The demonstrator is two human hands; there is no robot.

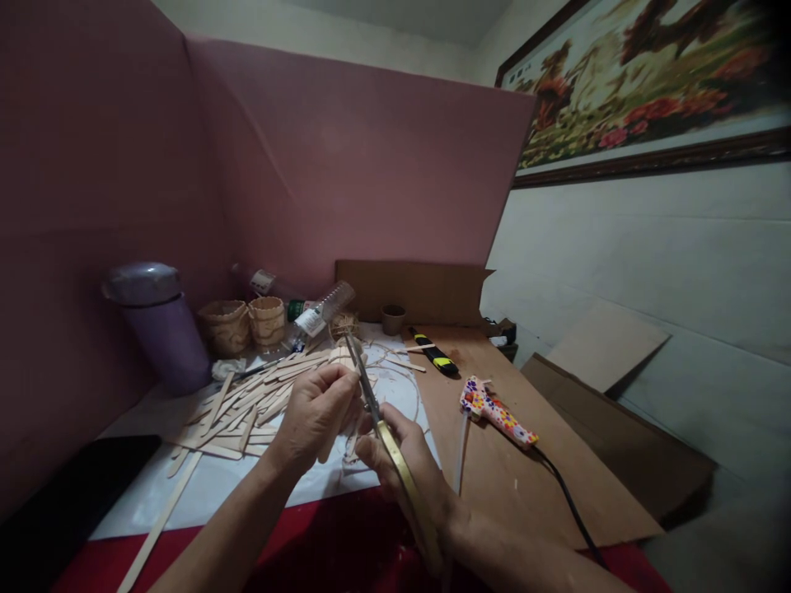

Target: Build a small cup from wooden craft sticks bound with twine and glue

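Observation:
My right hand (411, 453) grips a pair of scissors (395, 461) with gold-coloured handles, its blades pointing up and away from me. Close against the blades is my left hand (312, 408), closed in a pinch; what sits between its fingertips is too small to make out. Just beyond the fingertips stands a pale wooden piece (343, 354), partly hidden by the hand and the blades. A loose pile of flat wooden craft sticks (265, 403) spreads on a white sheet (142, 494) to the left. Thin twine (413, 387) curls across the sheet behind my right hand.
A purple bottle (166, 338), two carved cups (267, 321), clear plastic bottles (325, 311), a twine ball (344, 326) and a small brown pot (393, 319) stand behind. On the brown board (512, 494) lie a utility knife (436, 354) and a corded glue gun (498, 416).

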